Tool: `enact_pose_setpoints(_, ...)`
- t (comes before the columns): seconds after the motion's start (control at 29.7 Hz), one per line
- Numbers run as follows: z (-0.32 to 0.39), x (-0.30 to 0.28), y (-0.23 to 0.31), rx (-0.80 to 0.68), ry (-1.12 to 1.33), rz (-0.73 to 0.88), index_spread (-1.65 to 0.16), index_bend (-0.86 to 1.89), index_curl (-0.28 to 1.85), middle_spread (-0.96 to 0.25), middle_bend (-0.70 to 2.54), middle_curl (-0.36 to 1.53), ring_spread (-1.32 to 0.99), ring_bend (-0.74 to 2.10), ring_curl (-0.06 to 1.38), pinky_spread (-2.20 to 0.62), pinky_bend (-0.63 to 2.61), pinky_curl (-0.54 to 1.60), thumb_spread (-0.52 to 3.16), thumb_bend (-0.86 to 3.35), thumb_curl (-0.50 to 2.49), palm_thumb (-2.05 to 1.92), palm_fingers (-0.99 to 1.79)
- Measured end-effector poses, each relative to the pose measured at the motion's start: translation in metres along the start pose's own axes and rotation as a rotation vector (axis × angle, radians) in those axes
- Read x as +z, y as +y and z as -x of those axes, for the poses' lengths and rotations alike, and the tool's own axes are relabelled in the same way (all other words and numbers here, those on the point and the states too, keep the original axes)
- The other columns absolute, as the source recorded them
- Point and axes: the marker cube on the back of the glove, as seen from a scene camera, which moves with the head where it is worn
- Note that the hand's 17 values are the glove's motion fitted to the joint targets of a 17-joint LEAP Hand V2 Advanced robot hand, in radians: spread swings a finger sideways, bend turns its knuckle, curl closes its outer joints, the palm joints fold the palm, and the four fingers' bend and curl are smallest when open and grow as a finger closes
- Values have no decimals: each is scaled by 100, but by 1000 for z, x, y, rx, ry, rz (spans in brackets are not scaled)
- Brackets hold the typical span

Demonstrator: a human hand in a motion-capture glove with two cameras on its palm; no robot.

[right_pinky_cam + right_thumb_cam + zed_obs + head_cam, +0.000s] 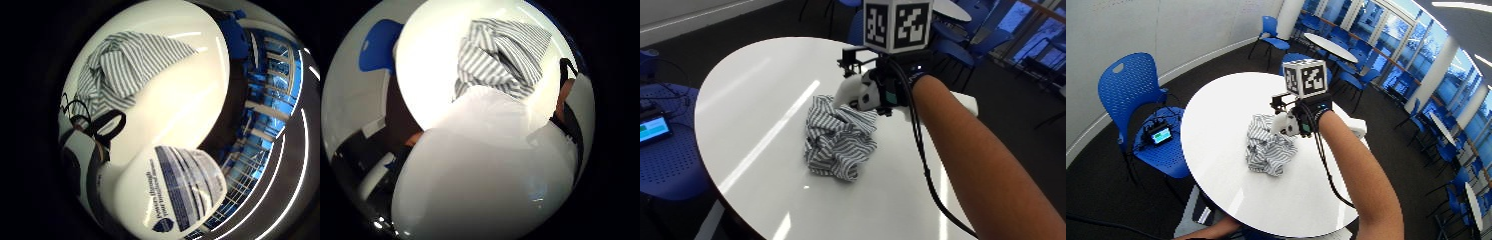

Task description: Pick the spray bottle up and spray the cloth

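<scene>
My gloved right hand (891,86) grips a white spray bottle (853,91) just above the far edge of a crumpled grey-and-white striped cloth (840,137). The cloth lies near the middle of the round white table (753,95). In the wide outside view the hand (1309,118) holds the bottle (1280,122) over the cloth (1269,145). The bottle's labelled body (175,195) fills much of the little finger side palm view, with the cloth (125,67) beyond it. From the thumb side, the bottle (480,175) partly hides the cloth (500,55).
A blue chair (1126,85) stands by the table's left side, and a small device with a green screen (1159,135) lies on its seat. A white object (1356,128) sits at the table edge behind the arm. More tables and blue chairs (1329,47) stand by the windows.
</scene>
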Motion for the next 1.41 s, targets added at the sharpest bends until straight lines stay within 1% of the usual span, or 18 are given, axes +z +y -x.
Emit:
enact_pose_setpoints(0.1,1,-13,1,-19,-37,-53,-29,36,61,-23,68,55,-23,71,48,-29,42,38,34,-3,84,90,137)
enact_pose_setpoints(0.2,9,-36,4,-77,-121,-151,-29,36,61,-23,68,55,-23,71,48,-29,41,38,34,-3,84,90,137)
enact_pose_setpoints(0.4,35,-92,12,-261,-371,-370,-29,36,61,-22,68,55,-23,71,48,-30,42,38,34,-3,84,90,138)
enact_pose_setpoints(0.54,61,-123,12,-398,-543,-481,-29,36,61,-22,68,55,-23,71,48,-29,41,38,34,-3,84,90,138)
enact_pose_setpoints(0.67,87,-138,6,-496,-652,-543,-29,36,61,-22,68,55,-23,70,48,-29,42,38,34,-3,84,90,137)
enact_pose_setpoints(0.84,103,-139,-11,-598,-848,-652,-29,36,61,-22,68,55,-23,70,48,-29,41,38,34,-3,85,90,137)
enact_pose_setpoints(0.91,104,-131,-22,-607,-996,-715,-29,36,61,-22,68,55,-23,70,48,-29,41,38,34,-3,85,90,137)
enact_pose_setpoints(0.98,107,-117,-35,-581,-1214,-754,-29,36,61,-22,68,55,-23,70,48,-29,41,38,34,-3,85,90,137)
enact_pose_setpoints(1.04,110,-100,-50,-536,-1413,-754,-29,36,61,-22,68,55,-23,70,48,-29,41,38,34,-3,85,90,137)
enact_pose_setpoints(1.08,112,-93,-55,-516,-1467,-746,-29,36,61,-22,68,55,-23,70,48,-29,41,38,34,-3,85,90,137)
enact_pose_setpoints(1.14,116,-82,-63,-481,-1487,-733,-29,36,61,-22,68,55,-23,70,48,-29,41,38,34,-3,85,90,137)
enact_pose_setpoints(1.31,125,-62,-75,-419,-1394,-733,-29,36,61,-22,67,55,-23,70,48,-29,41,38,34,-3,85,91,137)
enact_pose_setpoints(1.41,127,-51,-83,-394,-1389,-727,-29,35,61,-22,68,55,-23,70,48,-29,41,38,35,-3,85,91,137)
